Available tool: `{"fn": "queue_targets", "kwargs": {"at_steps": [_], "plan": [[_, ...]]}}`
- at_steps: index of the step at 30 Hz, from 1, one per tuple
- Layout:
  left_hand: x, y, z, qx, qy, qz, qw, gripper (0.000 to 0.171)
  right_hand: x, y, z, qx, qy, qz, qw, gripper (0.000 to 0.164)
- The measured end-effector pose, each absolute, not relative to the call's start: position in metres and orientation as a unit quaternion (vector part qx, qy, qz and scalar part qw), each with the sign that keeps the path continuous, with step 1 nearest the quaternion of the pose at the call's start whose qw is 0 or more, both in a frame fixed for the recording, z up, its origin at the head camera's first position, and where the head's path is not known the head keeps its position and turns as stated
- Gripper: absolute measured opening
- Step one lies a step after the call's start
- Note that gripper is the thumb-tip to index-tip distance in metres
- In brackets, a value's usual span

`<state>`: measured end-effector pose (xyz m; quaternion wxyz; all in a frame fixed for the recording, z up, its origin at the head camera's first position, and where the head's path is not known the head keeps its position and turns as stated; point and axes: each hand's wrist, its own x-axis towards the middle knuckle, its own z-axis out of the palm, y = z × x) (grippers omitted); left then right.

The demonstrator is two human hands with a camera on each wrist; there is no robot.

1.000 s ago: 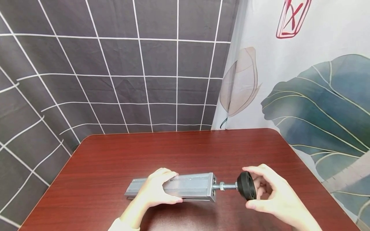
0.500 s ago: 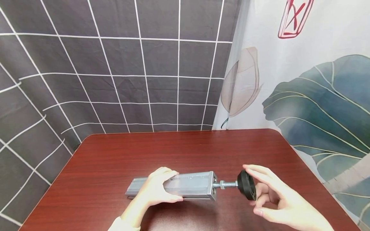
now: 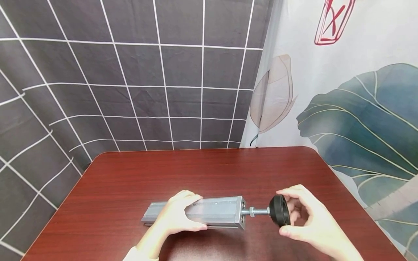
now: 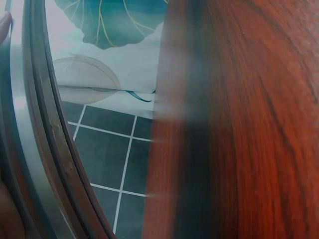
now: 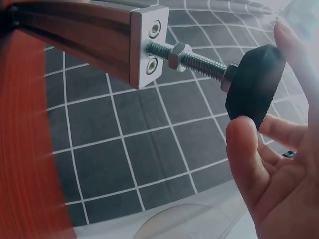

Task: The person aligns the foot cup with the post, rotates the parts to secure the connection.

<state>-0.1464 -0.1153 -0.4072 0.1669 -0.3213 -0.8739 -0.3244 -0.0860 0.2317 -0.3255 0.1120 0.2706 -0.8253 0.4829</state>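
Observation:
A silver aluminium profile lies sideways above the dark red table, with my left hand gripping it around its middle. From the profile's end plate a threaded rod sticks out to the right, carrying a hex nut. At the rod's outer end sits a black levelling foot. My right hand pinches that foot by its rim, thumb at the near side and index finger at the far side. In the left wrist view only the profile's grooved side shows close up.
The dark red wooden table stretches behind and around the hands. Behind it hangs a grey curtain with white grid lines. A white cloth with leaf prints hangs at the right.
Half a second ago the right thumb stood off the foot's rim and the hand was farther right; now the thumb is back on the rim. The left hand keeps its grip.

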Motion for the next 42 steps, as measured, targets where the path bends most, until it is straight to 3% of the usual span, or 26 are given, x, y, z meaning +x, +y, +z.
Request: {"fn": "queue_targets", "kwargs": {"at_steps": [3, 7, 11, 15, 24, 28, 32, 37, 42], "plan": [[-0.147, -0.115, -0.407, -0.324, -0.872, -0.324, 0.171, 0.065, -0.087, 0.233, -0.327, 0.293, -0.805, 0.506, 0.1, 0.078], [-0.148, -0.115, -0.408, -0.334, -0.868, -0.325, 0.174, 0.066, -0.087, 0.24, -0.327, 0.355, -0.754, 0.551, 0.026, 0.089], [-0.149, -0.116, -0.408, -0.333, -0.867, -0.327, 0.173, 0.065, -0.084, 0.242, -0.323, 0.379, -0.753, 0.538, -0.02, 0.088], [-0.148, -0.116, -0.407, -0.327, -0.87, -0.327, 0.17, 0.064, -0.082, 0.24, -0.322, 0.36, -0.783, 0.507, 0.004, 0.082], [-0.146, -0.116, -0.406, -0.323, -0.873, -0.327, 0.162, 0.065, -0.085, 0.232, -0.328, 0.271, -0.839, 0.453, 0.129, 0.076], [-0.146, -0.115, -0.406, -0.327, -0.871, -0.325, 0.167, 0.066, -0.085, 0.229, -0.329, 0.247, -0.841, 0.461, 0.138, 0.07], [-0.146, -0.115, -0.407, -0.332, -0.869, -0.325, 0.172, 0.066, -0.085, 0.23, -0.326, 0.276, -0.821, 0.489, 0.1, 0.075], [-0.147, -0.116, -0.406, -0.337, -0.867, -0.327, 0.168, 0.066, -0.085, 0.237, -0.321, 0.356, -0.777, 0.519, 0.014, 0.088], [-0.147, -0.116, -0.406, -0.338, -0.864, -0.332, 0.17, 0.066, -0.083, 0.241, -0.323, 0.379, -0.777, 0.502, -0.012, 0.081]]}}
